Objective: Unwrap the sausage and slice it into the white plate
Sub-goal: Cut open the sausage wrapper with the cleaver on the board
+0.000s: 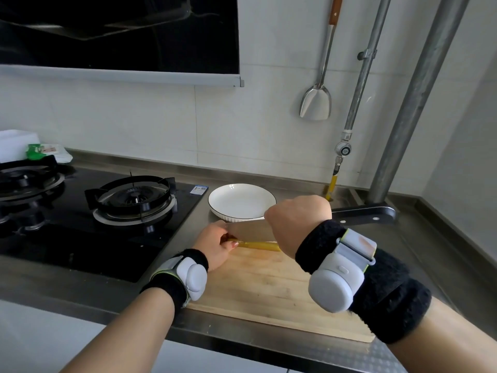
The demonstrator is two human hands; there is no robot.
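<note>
Single head-worn view, wide-angle, facing forward and down, close over worktop

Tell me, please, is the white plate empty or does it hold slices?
Empty: the white plate shows only its bare white inside, with no slices in it.

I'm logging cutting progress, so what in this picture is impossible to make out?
Head view:
Right end of the sausage: hidden behind the right hand and wrist.
Whether the knife has cut in: contact line too small and dim.
Right hand's grip: fingers hidden behind its back.
Whether the sausage is unwrapped: too dim.
</note>
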